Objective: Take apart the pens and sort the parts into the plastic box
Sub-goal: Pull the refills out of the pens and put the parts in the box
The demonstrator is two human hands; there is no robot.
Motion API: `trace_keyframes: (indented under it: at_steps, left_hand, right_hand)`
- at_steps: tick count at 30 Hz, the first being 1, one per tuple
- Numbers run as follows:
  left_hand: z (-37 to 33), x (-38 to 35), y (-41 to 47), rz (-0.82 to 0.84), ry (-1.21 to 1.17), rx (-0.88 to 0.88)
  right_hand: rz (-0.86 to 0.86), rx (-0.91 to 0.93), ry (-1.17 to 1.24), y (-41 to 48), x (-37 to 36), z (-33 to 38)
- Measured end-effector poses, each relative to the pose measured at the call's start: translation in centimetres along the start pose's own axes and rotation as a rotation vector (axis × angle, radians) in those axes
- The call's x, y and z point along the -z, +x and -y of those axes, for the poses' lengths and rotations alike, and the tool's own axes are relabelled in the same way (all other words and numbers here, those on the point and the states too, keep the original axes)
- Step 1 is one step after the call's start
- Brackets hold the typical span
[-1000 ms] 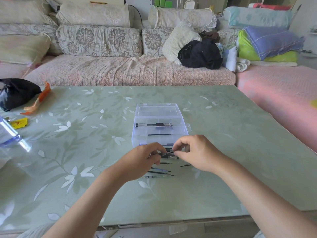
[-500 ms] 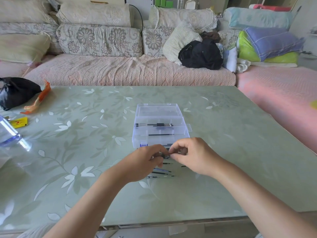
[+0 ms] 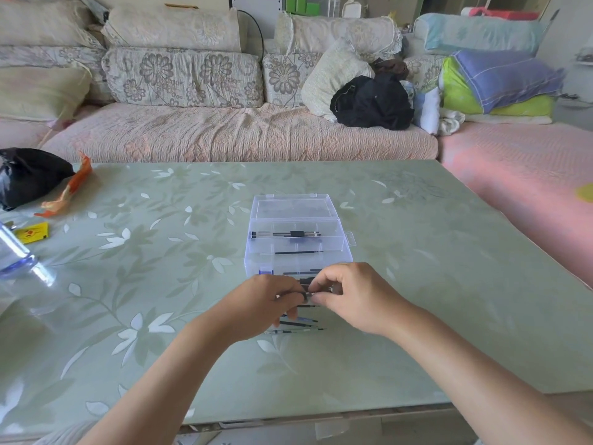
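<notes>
A clear plastic box stands open at the table's middle, its lid laid back on the far side. Pen barrels lie in its far compartment and a thin black refill in the one nearer me. Just in front of the box, my left hand and my right hand meet fingertip to fingertip, both pinching one small dark pen, which is mostly hidden by the fingers. Several loose refills lie on the table under my hands.
The table has a green floral glass top. At its left edge are a black bag, an orange wrapper, a yellow packet and a clear bottle. A sofa with cushions runs behind the table.
Both hands have stayed together over the pen, shifting slightly toward the box. The fingers have worked a little on the pen; nothing has been let go.
</notes>
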State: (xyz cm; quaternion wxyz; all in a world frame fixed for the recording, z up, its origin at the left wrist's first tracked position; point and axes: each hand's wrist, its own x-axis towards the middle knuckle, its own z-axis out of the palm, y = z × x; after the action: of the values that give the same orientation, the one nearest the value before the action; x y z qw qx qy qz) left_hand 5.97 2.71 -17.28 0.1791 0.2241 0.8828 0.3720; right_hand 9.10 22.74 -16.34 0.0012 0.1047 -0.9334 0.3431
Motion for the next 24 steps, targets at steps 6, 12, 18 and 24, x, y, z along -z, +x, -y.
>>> trace_keyframes:
  at_steps: [6, 12, 18, 24]
  left_hand:
    - [0.01, 0.05, 0.08, 0.013, -0.051, 0.013]
    - [-0.24, 0.39, -0.12, 0.057, -0.161, 0.046]
    - [-0.25, 0.25, -0.08, -0.003, -0.044, 0.031]
    - [0.14, 0.41, -0.06, -0.042, -0.004, -0.003]
  right_hand:
    - [-0.103, 0.101, -0.059, 0.15, -0.07, -0.05]
    - [-0.077, 0.124, -0.025, 0.15, 0.22, -0.09]
    - [0.013, 0.087, -0.16, 0.05, -0.1, -0.64]
    - [0.002, 0.106, -0.174, 0.06, -0.03, -0.52]
